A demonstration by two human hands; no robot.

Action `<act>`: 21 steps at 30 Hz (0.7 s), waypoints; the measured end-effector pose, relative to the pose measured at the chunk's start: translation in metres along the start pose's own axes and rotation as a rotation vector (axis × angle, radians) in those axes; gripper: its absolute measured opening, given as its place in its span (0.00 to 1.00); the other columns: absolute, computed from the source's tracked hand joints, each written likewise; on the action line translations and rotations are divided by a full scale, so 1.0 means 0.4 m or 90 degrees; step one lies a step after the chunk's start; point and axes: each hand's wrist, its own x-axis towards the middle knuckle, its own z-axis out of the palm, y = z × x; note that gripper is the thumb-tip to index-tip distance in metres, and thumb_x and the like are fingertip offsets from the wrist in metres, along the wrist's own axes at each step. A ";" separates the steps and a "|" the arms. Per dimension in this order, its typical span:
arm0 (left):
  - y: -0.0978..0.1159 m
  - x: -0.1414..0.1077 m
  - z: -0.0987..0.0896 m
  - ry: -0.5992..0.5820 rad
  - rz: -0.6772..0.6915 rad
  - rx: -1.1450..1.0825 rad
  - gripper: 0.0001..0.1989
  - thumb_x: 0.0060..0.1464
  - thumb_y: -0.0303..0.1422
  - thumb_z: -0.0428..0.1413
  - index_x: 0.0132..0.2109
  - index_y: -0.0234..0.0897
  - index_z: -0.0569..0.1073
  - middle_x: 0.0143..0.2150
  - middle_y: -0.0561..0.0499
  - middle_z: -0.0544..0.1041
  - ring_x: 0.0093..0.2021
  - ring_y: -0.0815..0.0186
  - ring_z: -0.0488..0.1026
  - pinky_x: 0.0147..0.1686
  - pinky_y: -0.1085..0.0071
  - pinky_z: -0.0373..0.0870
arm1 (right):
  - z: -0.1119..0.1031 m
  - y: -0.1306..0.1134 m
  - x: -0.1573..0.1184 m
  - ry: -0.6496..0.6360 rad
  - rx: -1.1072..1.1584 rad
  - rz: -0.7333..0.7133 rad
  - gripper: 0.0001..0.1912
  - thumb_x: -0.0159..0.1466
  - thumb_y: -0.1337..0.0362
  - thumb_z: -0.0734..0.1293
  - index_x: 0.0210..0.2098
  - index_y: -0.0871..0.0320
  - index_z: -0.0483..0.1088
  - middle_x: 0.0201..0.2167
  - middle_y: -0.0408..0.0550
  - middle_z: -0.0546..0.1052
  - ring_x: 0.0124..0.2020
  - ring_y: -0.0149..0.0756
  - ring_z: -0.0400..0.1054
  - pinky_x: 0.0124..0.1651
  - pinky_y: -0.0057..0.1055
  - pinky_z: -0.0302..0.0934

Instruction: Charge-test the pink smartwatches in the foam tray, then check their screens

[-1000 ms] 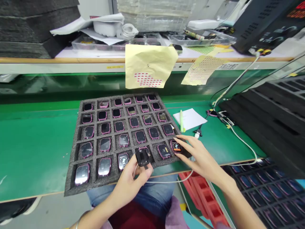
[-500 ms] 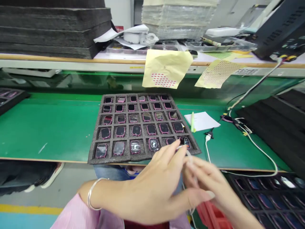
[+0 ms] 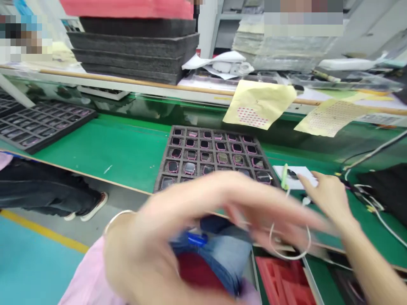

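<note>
My left hand [image 3: 203,216] is large and smeared by motion in front of the tray's near side; its fingers and thumb are spread, with no object visible in them. A thin white cable [image 3: 290,257] loops beside its fingertips. My right hand [image 3: 332,192] reaches over the white paper pad [image 3: 305,176], thumb and forefinger apart. Close to its thumb tip lies a dark oval piece [image 3: 291,174], its kind unclear. A light green pen [image 3: 285,177] rests at the pad's left edge. The grey foam tray [image 3: 163,169] holds pink-framed watch cases [image 3: 190,168]; my left hand hides its front.
Another watch tray [image 3: 63,127] lies at the left, near a person's dark-trousered leg [image 3: 47,186]. Stacked black foam trays [image 3: 133,53] stand on the shelf above. Yellow dotted sheets [image 3: 259,103] hang from its edge. Cables run along the right; a red tray [image 3: 286,279] is below.
My hands have parted. My right hand has moved up and right to the paper pad, where a dark oval piece now shows. The view has swung left.
</note>
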 end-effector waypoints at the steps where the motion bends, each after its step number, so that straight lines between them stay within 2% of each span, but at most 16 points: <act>1: -0.024 0.007 -0.058 -0.078 0.023 0.051 0.19 0.53 0.44 0.59 0.50 0.44 0.74 0.38 0.47 0.78 0.42 0.53 0.74 0.39 0.62 0.72 | 0.017 -0.034 -0.017 0.017 -0.012 -0.037 0.16 0.61 0.51 0.67 0.25 0.56 0.68 0.23 0.56 0.71 0.34 0.58 0.70 0.38 0.54 0.61; 3: -0.107 0.025 -0.139 -0.028 0.040 0.225 0.12 0.60 0.37 0.53 0.49 0.42 0.72 0.40 0.48 0.77 0.41 0.59 0.73 0.43 0.64 0.69 | 0.067 -0.122 -0.063 -0.002 0.002 -0.118 0.11 0.67 0.56 0.62 0.34 0.55 0.70 0.34 0.59 0.75 0.40 0.59 0.70 0.42 0.54 0.62; 5: -0.222 0.044 -0.170 -0.017 0.002 0.440 0.10 0.63 0.35 0.49 0.46 0.38 0.71 0.41 0.47 0.75 0.42 0.59 0.72 0.45 0.63 0.67 | 0.140 -0.224 -0.117 -0.088 0.038 -0.217 0.09 0.69 0.61 0.59 0.41 0.54 0.71 0.40 0.54 0.76 0.43 0.51 0.71 0.47 0.48 0.65; 7: -0.333 0.061 -0.163 -0.004 -0.053 0.666 0.10 0.64 0.34 0.47 0.42 0.35 0.70 0.40 0.45 0.75 0.42 0.57 0.71 0.43 0.61 0.67 | 0.227 -0.324 -0.166 -0.180 0.066 -0.311 0.08 0.69 0.63 0.61 0.41 0.52 0.71 0.37 0.47 0.77 0.40 0.44 0.72 0.44 0.40 0.69; 9: -0.413 0.071 -0.141 0.005 -0.073 0.708 0.11 0.64 0.33 0.46 0.39 0.33 0.71 0.38 0.43 0.74 0.41 0.54 0.70 0.42 0.59 0.67 | 0.312 -0.402 -0.203 -0.287 0.021 -0.401 0.06 0.68 0.65 0.62 0.42 0.55 0.71 0.36 0.49 0.77 0.40 0.44 0.71 0.46 0.41 0.68; 10: -0.437 0.073 -0.130 0.004 -0.076 0.718 0.11 0.64 0.33 0.46 0.38 0.33 0.71 0.37 0.43 0.73 0.41 0.54 0.70 0.41 0.59 0.67 | 0.349 -0.430 -0.217 -0.294 0.003 -0.394 0.05 0.68 0.65 0.64 0.40 0.56 0.71 0.35 0.51 0.76 0.39 0.46 0.70 0.45 0.43 0.68; 13: -0.469 0.071 -0.112 -0.001 -0.076 0.699 0.10 0.63 0.35 0.49 0.41 0.32 0.70 0.38 0.41 0.73 0.42 0.52 0.69 0.42 0.58 0.67 | 0.426 -0.468 -0.242 -0.274 -0.029 -0.314 0.06 0.68 0.65 0.64 0.41 0.61 0.70 0.35 0.58 0.74 0.40 0.52 0.69 0.42 0.47 0.68; 15: -0.471 0.068 -0.115 -0.006 -0.076 0.664 0.10 0.62 0.35 0.51 0.44 0.32 0.70 0.40 0.42 0.73 0.42 0.53 0.69 0.42 0.59 0.67 | 0.449 -0.466 -0.247 -0.269 -0.027 -0.262 0.09 0.66 0.64 0.66 0.43 0.63 0.69 0.35 0.57 0.74 0.39 0.51 0.69 0.39 0.45 0.68; 18: -0.466 0.064 -0.128 -0.022 -0.076 0.586 0.07 0.61 0.35 0.52 0.41 0.37 0.71 0.38 0.47 0.74 0.40 0.58 0.70 0.40 0.63 0.68 | 0.452 -0.450 -0.242 -0.283 0.016 -0.212 0.20 0.62 0.64 0.71 0.51 0.63 0.66 0.32 0.48 0.73 0.35 0.43 0.70 0.38 0.38 0.68; 19: -0.463 0.064 -0.131 -0.012 -0.082 0.529 0.07 0.62 0.35 0.52 0.39 0.38 0.71 0.38 0.48 0.73 0.40 0.59 0.70 0.40 0.64 0.68 | 0.448 -0.444 -0.238 -0.301 0.056 -0.195 0.21 0.61 0.64 0.72 0.51 0.62 0.66 0.31 0.46 0.72 0.33 0.41 0.70 0.37 0.36 0.68; 21: -0.452 0.068 -0.129 0.035 -0.113 0.345 0.08 0.62 0.36 0.51 0.38 0.37 0.70 0.38 0.48 0.73 0.41 0.59 0.71 0.42 0.65 0.67 | 0.433 -0.432 -0.229 -0.349 0.175 -0.152 0.13 0.62 0.64 0.70 0.47 0.59 0.70 0.31 0.44 0.71 0.31 0.37 0.69 0.34 0.32 0.67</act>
